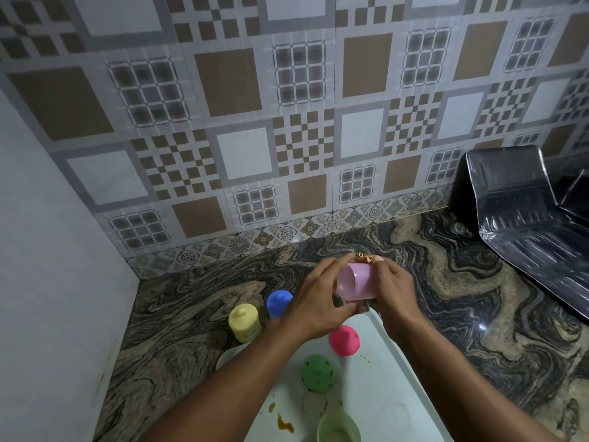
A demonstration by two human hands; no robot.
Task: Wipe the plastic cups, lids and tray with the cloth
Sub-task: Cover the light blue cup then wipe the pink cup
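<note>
1. The pink cup (357,283) is up in the air between the two hands, over the counter (478,282) and just past the far edge of the tray (401,387).
2. The cup is pale pink and a bit see-through. It lies on its side, with its open mouth facing left and toward the person.
3. The left hand (318,301) grips the cup at the open end, with its fingers curled round the rim.
4. The right hand (395,291) is closed at the cup's bottom end and holds the cloth (363,258) against it. Only a small tan bunch of cloth pokes out on top, between the two hands.
5. The hands are close together, with the cup in the middle.
6. The tray is white and sits on the counter below the arms. It has brown spots (283,424) near the front.
7. A red lid (345,344) and a green lid (318,373) sit on the tray, both round like little domes with small holes.
8. A pale green cup (339,429) stands open at the tray's near edge and looks dirty inside.
9. A yellow cup (243,323) and a blue cup (279,301) stand with lids on, on the counter left of the tray. The left hand hides part of the blue one.
10. A shiny black thing (526,218) leans at the far right, against the tiled wall (287,122).
</note>
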